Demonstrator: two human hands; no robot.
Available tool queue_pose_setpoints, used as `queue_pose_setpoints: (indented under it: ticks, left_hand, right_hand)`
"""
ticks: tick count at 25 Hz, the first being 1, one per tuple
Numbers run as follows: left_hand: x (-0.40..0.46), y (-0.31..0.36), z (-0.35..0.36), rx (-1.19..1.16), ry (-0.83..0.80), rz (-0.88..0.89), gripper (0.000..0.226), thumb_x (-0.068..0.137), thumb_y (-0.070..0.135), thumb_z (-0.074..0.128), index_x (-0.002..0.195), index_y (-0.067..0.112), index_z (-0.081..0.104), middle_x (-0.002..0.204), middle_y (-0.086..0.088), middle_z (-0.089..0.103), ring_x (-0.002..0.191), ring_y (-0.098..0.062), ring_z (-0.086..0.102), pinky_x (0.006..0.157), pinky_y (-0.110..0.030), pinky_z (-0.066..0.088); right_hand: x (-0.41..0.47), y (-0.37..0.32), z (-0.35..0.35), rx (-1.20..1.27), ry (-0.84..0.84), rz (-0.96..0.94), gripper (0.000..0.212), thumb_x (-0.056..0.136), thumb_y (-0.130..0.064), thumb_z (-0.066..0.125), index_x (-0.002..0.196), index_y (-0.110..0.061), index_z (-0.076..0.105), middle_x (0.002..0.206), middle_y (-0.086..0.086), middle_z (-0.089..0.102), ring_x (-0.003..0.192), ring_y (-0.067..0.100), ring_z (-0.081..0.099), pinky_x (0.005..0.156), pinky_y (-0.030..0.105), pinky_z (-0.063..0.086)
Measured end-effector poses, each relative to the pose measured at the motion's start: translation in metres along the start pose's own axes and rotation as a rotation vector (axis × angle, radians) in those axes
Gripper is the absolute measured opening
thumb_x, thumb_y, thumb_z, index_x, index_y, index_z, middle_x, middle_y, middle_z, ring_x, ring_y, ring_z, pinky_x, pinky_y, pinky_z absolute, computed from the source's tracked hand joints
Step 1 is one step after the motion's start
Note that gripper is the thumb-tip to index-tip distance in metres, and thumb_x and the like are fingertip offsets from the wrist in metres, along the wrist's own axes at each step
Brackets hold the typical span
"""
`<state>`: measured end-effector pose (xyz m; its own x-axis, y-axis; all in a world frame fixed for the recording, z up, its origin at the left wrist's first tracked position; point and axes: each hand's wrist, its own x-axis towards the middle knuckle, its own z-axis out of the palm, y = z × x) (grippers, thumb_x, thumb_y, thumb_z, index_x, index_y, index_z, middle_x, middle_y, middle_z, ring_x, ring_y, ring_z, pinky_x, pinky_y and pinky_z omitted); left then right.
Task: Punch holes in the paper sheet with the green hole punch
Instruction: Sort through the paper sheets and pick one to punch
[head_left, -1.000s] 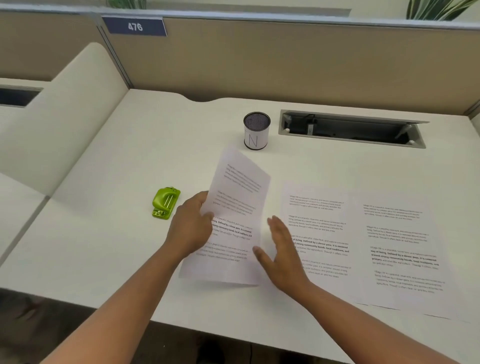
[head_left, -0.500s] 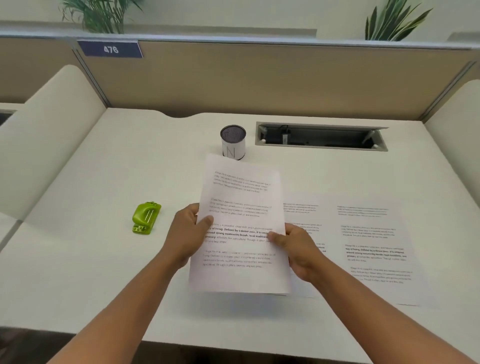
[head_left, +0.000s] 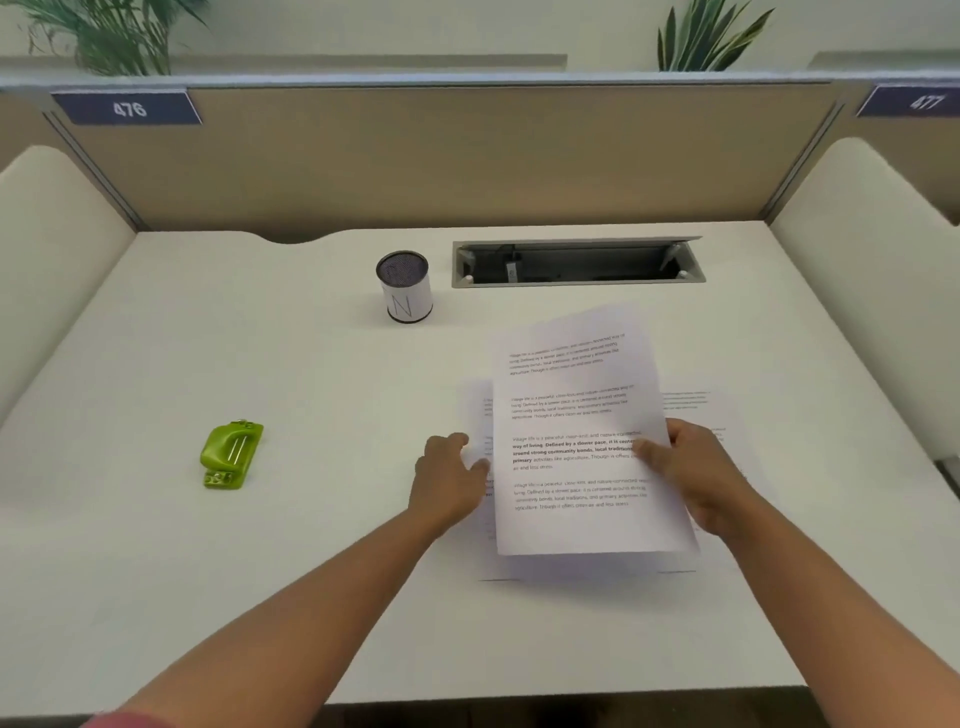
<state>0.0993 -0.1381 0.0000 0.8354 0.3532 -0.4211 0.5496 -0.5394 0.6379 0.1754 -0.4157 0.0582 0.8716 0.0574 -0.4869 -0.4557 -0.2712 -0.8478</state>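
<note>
The paper sheet (head_left: 576, 441) has moved right; left hand (head_left: 448, 480) released it.

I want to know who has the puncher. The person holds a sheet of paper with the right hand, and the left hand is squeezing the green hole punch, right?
Not quite. The left hand is beside the paper sheet, not on the green hole punch, which lies untouched farther left on the desk. The right hand does hold the sheet. The head view shows this.

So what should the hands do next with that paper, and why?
Probably carry the paper sheet left toward the green hole punch. The right hand pinches the sheet's right edge, lifted over other pages, while the left hand sits at its left edge. The punch lies untouched, well to the left.
</note>
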Motion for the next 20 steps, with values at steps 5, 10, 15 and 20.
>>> queue_pose_setpoints:
  ticks: [5,10,15,20]
  left_hand:
    - [0.013,0.027,0.026,0.273,0.076,-0.097,0.097,0.067,0.079,0.067,0.13,0.01,0.042,0.129,-0.008,0.044,0.12,-0.031,0.045,0.089,-0.041,0.044]
    - [0.024,0.038,0.039,0.153,0.112,-0.222,0.101,0.054,0.052,0.089,0.128,0.007,0.037,0.129,-0.01,0.045,0.119,-0.032,0.047,0.094,-0.044,0.05]
    - [0.025,0.043,0.034,0.035,0.08,-0.302,0.086,0.058,0.028,0.091,0.123,0.009,0.039,0.125,-0.009,0.051,0.118,-0.032,0.049,0.091,-0.048,0.053]
    - [0.025,0.035,0.024,0.074,0.064,-0.297,0.085,0.058,0.027,0.089,0.122,0.016,0.034,0.123,-0.006,0.046,0.116,-0.03,0.047,0.085,-0.044,0.051]
  right_hand:
    - [-0.001,0.012,-0.034,0.043,0.041,-0.002,0.014,0.096,-0.006,0.064,0.105,-0.011,0.073,0.104,0.011,0.078,0.094,0.034,0.075,0.088,0.055,0.059]
    - [-0.004,0.017,-0.044,0.062,0.04,-0.001,0.014,0.095,-0.006,0.065,0.105,-0.012,0.072,0.103,0.011,0.078,0.093,0.034,0.075,0.084,0.052,0.06]
    - [-0.005,0.018,-0.045,0.088,0.026,0.012,0.015,0.096,-0.006,0.064,0.105,-0.015,0.073,0.104,0.009,0.079,0.095,0.033,0.075,0.088,0.053,0.059]
    - [-0.004,0.019,-0.041,0.085,0.014,0.026,0.016,0.096,-0.006,0.064,0.108,-0.013,0.072,0.104,0.009,0.079,0.095,0.034,0.075,0.089,0.055,0.059]
